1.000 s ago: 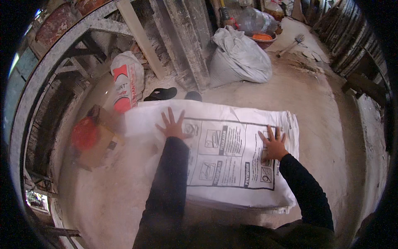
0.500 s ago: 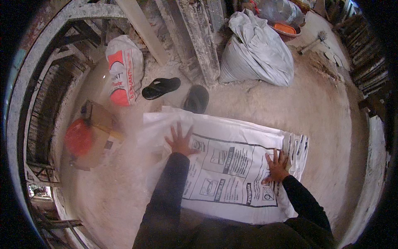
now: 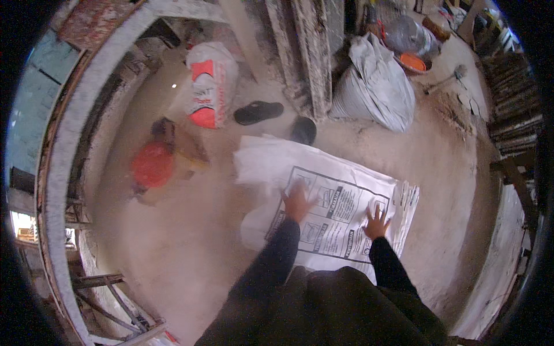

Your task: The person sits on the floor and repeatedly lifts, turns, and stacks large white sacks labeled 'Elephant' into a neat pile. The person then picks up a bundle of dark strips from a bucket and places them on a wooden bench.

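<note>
Flat white sacks [image 3: 337, 205], layered, with black-printed panels: lying on the dusty floor [image 3: 173, 248] directly before the person, long side across the body, so that both arms reach them from above. Layered edges show at the right end; the left end is plain white and uneven.

Left hand [image 3: 298, 203]: fingers spread, grasping nothing visible; over the left part of the printed panel. Blurred; whether the palm bears on the material cannot be told.

Right hand [image 3: 377, 222]: fingers fanned, unclenched, laid on the panel near the right end. The spread seems suited to flat pressure over loose layers rather than to a pinch.

Hand spacing: well apart, one toward each end, an arrangement that probably steadies the pile across its length.

Surroundings: black sandal [image 3: 258, 112], beyond the sacks; dark sandal [image 3: 303, 131], just at their far edge. Bulky grey-white sack [image 3: 375, 86], standing near timber posts [image 3: 311, 63], which may give it support. White bag with orange-red patches [image 3: 212, 83], upright, farther left. Red round object [image 3: 152, 164], left on the floor, blurred, kind uncertain.
</note>
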Demonstrator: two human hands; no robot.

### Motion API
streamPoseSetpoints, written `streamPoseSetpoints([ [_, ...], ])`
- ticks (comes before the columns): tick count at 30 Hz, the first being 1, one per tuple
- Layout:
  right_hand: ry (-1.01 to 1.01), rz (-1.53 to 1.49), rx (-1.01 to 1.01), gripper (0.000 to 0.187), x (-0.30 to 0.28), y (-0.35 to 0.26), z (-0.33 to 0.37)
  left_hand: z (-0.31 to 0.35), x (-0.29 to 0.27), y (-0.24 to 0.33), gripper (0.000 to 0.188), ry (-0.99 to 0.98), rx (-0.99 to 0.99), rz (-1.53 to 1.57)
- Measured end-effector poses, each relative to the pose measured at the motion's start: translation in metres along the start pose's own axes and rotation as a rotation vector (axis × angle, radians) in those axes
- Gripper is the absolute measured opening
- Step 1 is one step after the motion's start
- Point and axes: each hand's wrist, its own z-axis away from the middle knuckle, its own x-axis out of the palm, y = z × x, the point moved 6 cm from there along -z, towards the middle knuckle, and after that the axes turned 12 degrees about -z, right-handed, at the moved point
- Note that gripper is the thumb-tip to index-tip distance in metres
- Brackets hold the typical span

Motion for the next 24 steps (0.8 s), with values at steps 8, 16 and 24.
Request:
streamPoseSetpoints([
  [8, -0.177, -0.405, 0.085, 0.05, -0.021, -0.05, 0.257, 0.283, -0.109, 0.015, 0.025, -0.419, -0.16, 0.398],
  [16, -0.082, -0.28, -0.062, 0.035, -0.203, -0.062, 0.299, 0.311, -0.388, -0.062, 0.023, -0.116, -0.026, 0.345],
  [24, -0.009, -0.567, -0.399, 0.039, -0.366, -0.258, 0.303, 0.311, -0.604, -0.208, 0.031, 0.221, -0.133, -0.097],
])
